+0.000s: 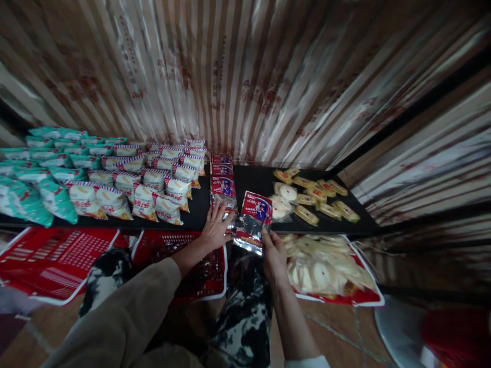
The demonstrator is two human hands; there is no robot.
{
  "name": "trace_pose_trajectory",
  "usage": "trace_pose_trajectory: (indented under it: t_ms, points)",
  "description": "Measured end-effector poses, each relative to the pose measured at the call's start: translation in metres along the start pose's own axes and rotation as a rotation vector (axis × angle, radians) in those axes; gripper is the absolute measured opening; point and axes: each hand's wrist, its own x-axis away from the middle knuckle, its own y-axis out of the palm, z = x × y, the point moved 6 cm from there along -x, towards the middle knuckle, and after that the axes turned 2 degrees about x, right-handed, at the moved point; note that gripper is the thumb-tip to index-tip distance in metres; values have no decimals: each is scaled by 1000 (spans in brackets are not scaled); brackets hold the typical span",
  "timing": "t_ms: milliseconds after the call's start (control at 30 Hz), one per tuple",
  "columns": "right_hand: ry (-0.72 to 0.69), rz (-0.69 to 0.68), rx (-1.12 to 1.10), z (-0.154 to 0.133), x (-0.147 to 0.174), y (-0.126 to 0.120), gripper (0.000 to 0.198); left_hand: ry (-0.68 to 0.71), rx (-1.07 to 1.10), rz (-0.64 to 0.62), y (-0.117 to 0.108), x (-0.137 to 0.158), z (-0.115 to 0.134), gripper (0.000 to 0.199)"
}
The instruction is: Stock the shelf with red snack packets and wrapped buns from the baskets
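My right hand [274, 250] is closed on the lower right edge of a red and silver snack packet [253, 217], thumb on its front. The packet is tilted over the front edge of the black shelf [253, 177]. My left hand [217, 227] lies with fingers stretched out over the front packet of a row of matching red packets [222, 185]. Its fingertips are close to the left edge of the held packet; whether they touch it I cannot tell. To the right of the held packet lie round white crackers in clear wrap [282, 207].
White bread-like packets [143, 199] and green packets [57, 199] fill the shelf's left part. Small yellow packs [306, 214] lie at the right. Below stand red baskets [69, 255], one holding wrapped crackers [318, 271]. A striped curtain [215, 76] hangs behind.
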Motion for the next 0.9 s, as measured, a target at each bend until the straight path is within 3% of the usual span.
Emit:
trace_pose_trajectory:
  t_ms: [533, 900]
  points:
    - [-28, 20, 32, 11, -1, -11, 41, -38, 71, 150, -8, 10, 6, 32]
    - [-15, 56, -5, 11, 4, -14, 37, -19, -21, 167, -13, 4, 3, 35]
